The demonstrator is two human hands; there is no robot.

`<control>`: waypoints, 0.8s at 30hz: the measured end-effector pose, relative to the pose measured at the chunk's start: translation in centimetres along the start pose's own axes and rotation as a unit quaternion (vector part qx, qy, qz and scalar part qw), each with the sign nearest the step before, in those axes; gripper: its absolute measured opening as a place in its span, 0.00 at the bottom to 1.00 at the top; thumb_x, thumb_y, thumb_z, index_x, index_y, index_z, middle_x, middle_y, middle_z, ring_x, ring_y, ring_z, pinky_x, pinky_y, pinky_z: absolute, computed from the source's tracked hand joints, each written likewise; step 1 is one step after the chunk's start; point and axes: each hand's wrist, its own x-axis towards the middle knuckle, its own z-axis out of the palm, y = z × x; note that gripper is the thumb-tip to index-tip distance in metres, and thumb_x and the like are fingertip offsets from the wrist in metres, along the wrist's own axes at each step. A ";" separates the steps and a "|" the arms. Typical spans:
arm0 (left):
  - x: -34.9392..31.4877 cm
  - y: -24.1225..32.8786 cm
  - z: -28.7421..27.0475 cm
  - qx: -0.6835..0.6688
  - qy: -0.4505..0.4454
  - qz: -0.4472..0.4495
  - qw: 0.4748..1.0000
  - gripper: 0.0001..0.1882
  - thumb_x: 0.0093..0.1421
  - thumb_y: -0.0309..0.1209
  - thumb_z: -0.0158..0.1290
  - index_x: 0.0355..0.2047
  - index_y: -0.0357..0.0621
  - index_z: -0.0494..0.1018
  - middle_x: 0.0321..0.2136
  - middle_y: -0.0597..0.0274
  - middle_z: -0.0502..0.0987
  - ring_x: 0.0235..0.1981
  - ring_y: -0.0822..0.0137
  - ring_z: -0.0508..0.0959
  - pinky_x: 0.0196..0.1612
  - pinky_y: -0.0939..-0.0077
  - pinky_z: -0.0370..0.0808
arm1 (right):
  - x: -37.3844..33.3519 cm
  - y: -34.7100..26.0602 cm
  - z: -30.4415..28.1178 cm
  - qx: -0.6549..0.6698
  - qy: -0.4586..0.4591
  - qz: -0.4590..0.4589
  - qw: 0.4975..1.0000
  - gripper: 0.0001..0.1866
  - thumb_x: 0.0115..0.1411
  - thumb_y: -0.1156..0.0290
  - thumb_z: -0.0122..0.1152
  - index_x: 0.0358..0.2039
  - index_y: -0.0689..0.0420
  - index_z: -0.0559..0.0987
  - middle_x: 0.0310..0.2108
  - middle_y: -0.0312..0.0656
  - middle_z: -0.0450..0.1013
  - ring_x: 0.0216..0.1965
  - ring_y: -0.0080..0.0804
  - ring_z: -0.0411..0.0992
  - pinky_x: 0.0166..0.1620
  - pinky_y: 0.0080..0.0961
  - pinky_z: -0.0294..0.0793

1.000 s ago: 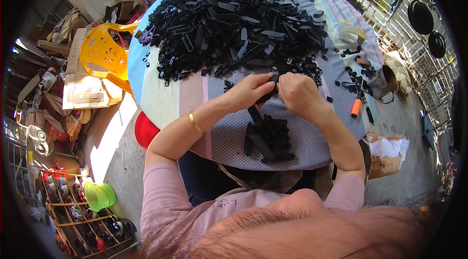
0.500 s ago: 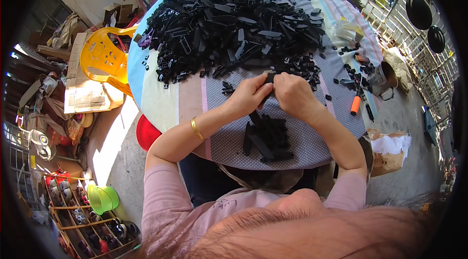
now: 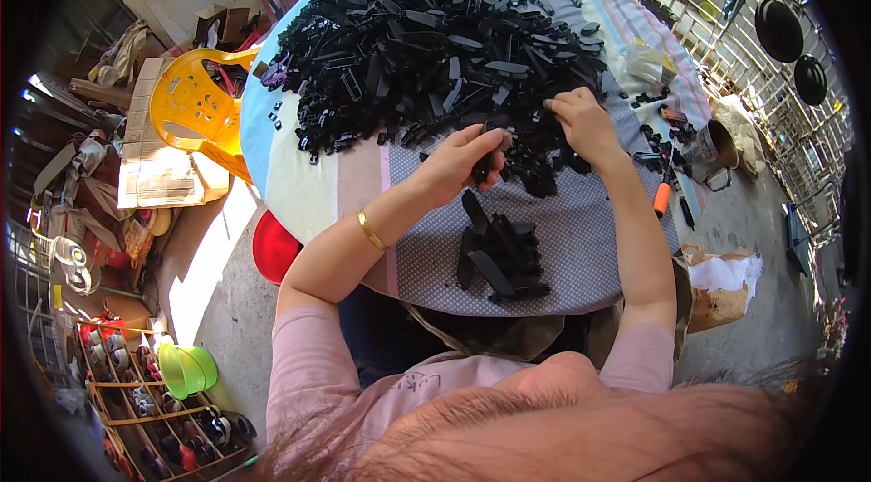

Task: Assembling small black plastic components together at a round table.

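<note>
Work surface: round table [image 3: 299, 183] under a patterned cloth, outdoors, clutter around it.

Item 1, nearest me: small heap of black plastic strips [image 3: 497, 253], set apart from the rest; I judge these the finished ones, a minor share.

Item 2: my left hand [image 3: 458, 160], curled shut on 1 black piece [image 3: 482, 169].

Item 3: my right hand [image 3: 585, 124], fingers narrow, picking at the edge of the main pile; whether it grips anything I cannot tell.

Item 4, farthest: large pile of black parts [image 3: 435, 38] covering most of the table. By my estimate, most work remains.

Beside: yellow plastic chair [image 3: 195, 110].
</note>
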 end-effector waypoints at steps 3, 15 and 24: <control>-0.4 0.3 -0.3 0.082 -0.038 0.043 0.995 0.12 0.64 0.34 0.42 0.38 0.36 0.67 0.21 0.65 0.70 0.19 0.76 0.69 0.19 0.83 0.66 | 0.2 -0.4 0.5 -0.075 -0.058 0.048 0.994 0.09 0.52 0.72 0.54 0.35 0.55 0.77 0.35 0.37 0.71 0.41 0.36 0.67 0.42 0.29 0.69; -3.8 0.9 2.5 0.560 -0.281 0.308 0.716 0.20 0.50 0.37 0.57 0.41 0.38 0.70 0.29 0.56 0.69 0.32 0.57 0.70 0.37 0.66 0.68 | 0.5 -2.5 -1.7 0.078 0.049 0.142 0.986 0.13 0.53 0.72 0.56 0.41 0.60 0.74 0.29 0.44 0.74 0.29 0.34 0.73 0.34 0.25 0.71; 1.4 -0.4 -1.7 0.595 0.059 0.355 0.719 0.14 0.51 0.31 0.55 0.38 0.39 0.72 0.35 0.55 0.72 0.39 0.55 0.69 0.43 0.67 0.67 | 0.1 -6.1 -2.3 0.375 0.024 0.185 0.908 0.11 0.54 0.73 0.57 0.37 0.65 0.76 0.24 0.39 0.75 0.23 0.18 0.70 0.28 0.16 0.69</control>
